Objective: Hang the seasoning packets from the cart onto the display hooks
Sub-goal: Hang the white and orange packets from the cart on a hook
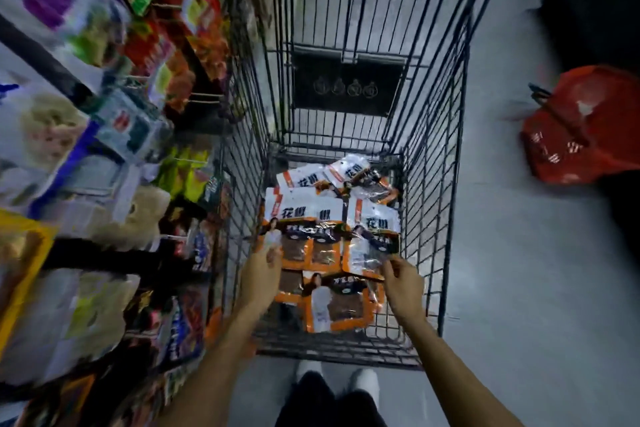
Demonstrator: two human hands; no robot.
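Cart (433, 184): black wire, standing on the floor (502, 253) in the middle of the aisle, seen from above.
Seasoning packets (341, 305): a loose, overlapping heap of orange-and-white packets on the bottom of the cart, at its near end.
Left hand (259, 274): reaching into the cart along its left wall. The fingers (273, 251) lie against the near left corner of the left packet (298, 218). The blur hides whether they are pinching it.
Right hand (403, 288): inside the cart at the near right, thumb and forefinger pinching the near edge of the right packet (374, 218).
Display hooks (204, 95): on the shelving to the left of the cart, thin rods sticking out among hanging bags, all blurred.
Red basket (585, 128): on the floor well to the right of the cart.
Shoes (365, 381): white, just near of the cart.
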